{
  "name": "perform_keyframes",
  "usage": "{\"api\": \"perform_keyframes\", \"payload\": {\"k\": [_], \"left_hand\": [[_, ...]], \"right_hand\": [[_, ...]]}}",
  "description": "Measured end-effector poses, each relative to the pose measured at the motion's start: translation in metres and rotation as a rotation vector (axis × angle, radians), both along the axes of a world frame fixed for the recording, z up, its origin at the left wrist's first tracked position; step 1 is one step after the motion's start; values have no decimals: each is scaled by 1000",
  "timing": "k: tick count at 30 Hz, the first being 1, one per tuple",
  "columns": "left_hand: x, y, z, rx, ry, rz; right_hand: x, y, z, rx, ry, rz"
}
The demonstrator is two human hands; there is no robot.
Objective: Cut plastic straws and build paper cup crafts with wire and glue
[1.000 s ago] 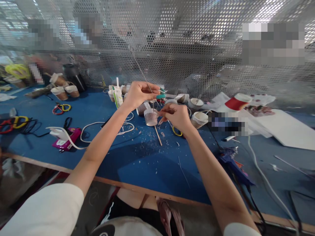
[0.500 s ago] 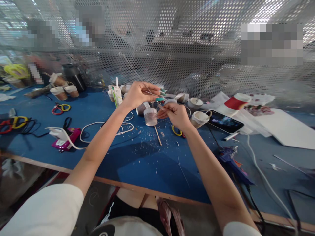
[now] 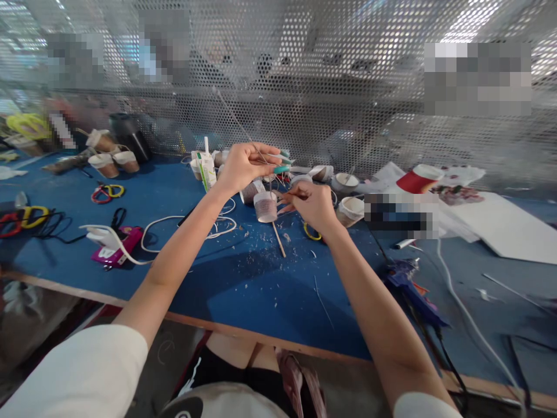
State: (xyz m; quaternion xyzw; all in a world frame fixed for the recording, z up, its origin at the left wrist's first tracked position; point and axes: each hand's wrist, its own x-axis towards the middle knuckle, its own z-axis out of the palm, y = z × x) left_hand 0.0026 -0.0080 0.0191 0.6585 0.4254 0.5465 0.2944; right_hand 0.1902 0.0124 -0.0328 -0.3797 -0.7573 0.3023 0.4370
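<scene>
My left hand (image 3: pixel 256 162) is raised over the middle of the table, its fingertips pinched on a thin pale cord (image 3: pixel 235 119) that runs up and to the left. Below those fingers is a small cup (image 3: pixel 266 209) with a white rim band and a brownish, thread-like wrap; a thin strand leads from it up toward the left hand. To the right of the cup, my right hand (image 3: pixel 308 200) has its fingers drawn together close to the cup's side. What lies between the right fingertips is too small to make out. Beneath the cup lies a thin wooden stick (image 3: pixel 279 240).
More small cups (image 3: pixel 346 183) stand behind my hands, near a drink carton (image 3: pixel 206 169). Yellow-handled scissors (image 3: pixel 312 232) lie below my right hand. A blue glue gun (image 3: pixel 413 293) is at the right, a purple power strip (image 3: pixel 117 247) with white cable at the left. Perforated metal (image 3: pixel 304 104) rises behind.
My right hand's fingers have shifted slightly beside the cup. My left hand has moved a little up and to the left, still pinching the cord.
</scene>
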Motion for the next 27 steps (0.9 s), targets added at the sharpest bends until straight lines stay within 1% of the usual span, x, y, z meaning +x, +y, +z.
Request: {"api": "perform_keyframes", "payload": {"k": [5,18,27], "left_hand": [[1,-2,1,20,4,15],[-2,2,-2,54,-4,31],[-4,1,0,10,17,-11]], "right_hand": [[-3,1,-2,-91,91,31],[-6,-1,-1,-172,174,53],[-7,-7,7,-294,198,153]]}}
